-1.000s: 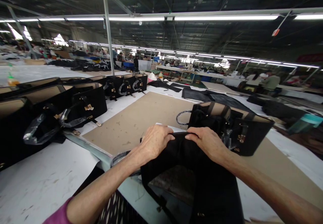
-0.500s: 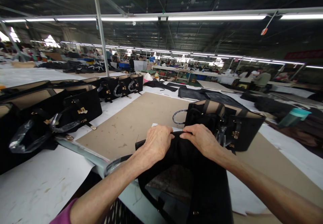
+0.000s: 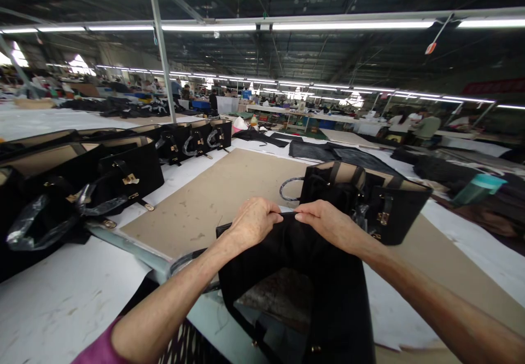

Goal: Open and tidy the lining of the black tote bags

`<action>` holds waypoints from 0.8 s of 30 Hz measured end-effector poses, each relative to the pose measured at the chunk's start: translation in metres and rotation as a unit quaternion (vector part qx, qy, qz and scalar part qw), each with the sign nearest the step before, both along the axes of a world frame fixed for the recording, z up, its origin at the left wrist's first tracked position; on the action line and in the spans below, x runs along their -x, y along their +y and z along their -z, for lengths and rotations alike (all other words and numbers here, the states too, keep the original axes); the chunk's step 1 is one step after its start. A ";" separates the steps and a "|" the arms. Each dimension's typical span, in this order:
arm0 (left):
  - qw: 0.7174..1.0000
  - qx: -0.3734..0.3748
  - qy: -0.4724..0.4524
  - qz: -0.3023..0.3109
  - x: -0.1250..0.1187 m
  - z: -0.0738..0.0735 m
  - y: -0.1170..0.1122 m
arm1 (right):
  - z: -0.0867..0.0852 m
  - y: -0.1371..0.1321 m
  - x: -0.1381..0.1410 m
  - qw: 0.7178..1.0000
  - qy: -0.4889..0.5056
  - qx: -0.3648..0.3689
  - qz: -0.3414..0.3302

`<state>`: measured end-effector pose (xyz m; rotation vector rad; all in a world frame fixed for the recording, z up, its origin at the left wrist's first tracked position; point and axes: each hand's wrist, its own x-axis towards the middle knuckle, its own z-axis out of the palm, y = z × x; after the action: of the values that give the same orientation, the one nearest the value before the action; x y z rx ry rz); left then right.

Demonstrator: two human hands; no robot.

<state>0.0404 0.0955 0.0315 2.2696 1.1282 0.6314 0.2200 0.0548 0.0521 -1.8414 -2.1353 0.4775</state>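
A black handbag [image 3: 342,298] is right in front of me at the table's near edge, its upper rim toward my fingers. My left hand [image 3: 254,221] pinches that rim between thumb and fingers. Close beside it, my right hand [image 3: 324,221] grips the same rim, thumb tip facing the left one across a small gap. A dark loop-shaped strap hangs below, and a plastic-wrapped handle [image 3: 186,263] sticks out to the left. Just beyond my right hand stands another black handbag [image 3: 404,211] with a beige lining and gold clasp.
Several black handbags [image 3: 131,167] with plastic-wrapped handles line the left side. A tan board [image 3: 213,194] covers the table over white paper [image 3: 65,304]. Black material [image 3: 315,150] lies farther back. At right stands a teal-lidded bottle [image 3: 478,189]. People work in the distance.
Both hands keep hold of the rim; their thumbs are slightly farther apart. The held handbag has shifted slightly left, and the view has turned a little.
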 end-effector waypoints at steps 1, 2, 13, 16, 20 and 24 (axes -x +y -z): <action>1.000 0.000 -0.005 0.001 0.000 0.001 0.001 | 0.000 -0.001 0.000 1.000 -0.004 0.000 0.001; 1.000 -0.001 -0.009 0.001 -0.001 0.002 0.001 | 0.001 -0.001 0.000 1.000 -0.007 0.000 0.003; 0.998 -0.058 -0.002 0.025 0.000 0.007 -0.003 | -0.004 0.003 0.013 0.995 -0.025 -0.035 -0.085; 0.998 -0.062 0.031 0.012 0.002 0.001 -0.004 | -0.005 0.007 0.018 0.994 -0.061 -0.031 -0.088; 0.991 -0.082 0.097 -0.030 0.018 -0.006 -0.007 | -0.003 0.008 0.019 0.994 -0.065 -0.053 -0.068; 0.994 -0.066 0.077 -0.051 0.040 -0.003 -0.014 | -0.001 0.007 0.017 0.997 -0.048 -0.021 -0.063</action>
<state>0.0003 0.0815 0.0345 2.4195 1.3195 0.5929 0.2031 0.0620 0.0534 -1.7482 -2.3167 0.3756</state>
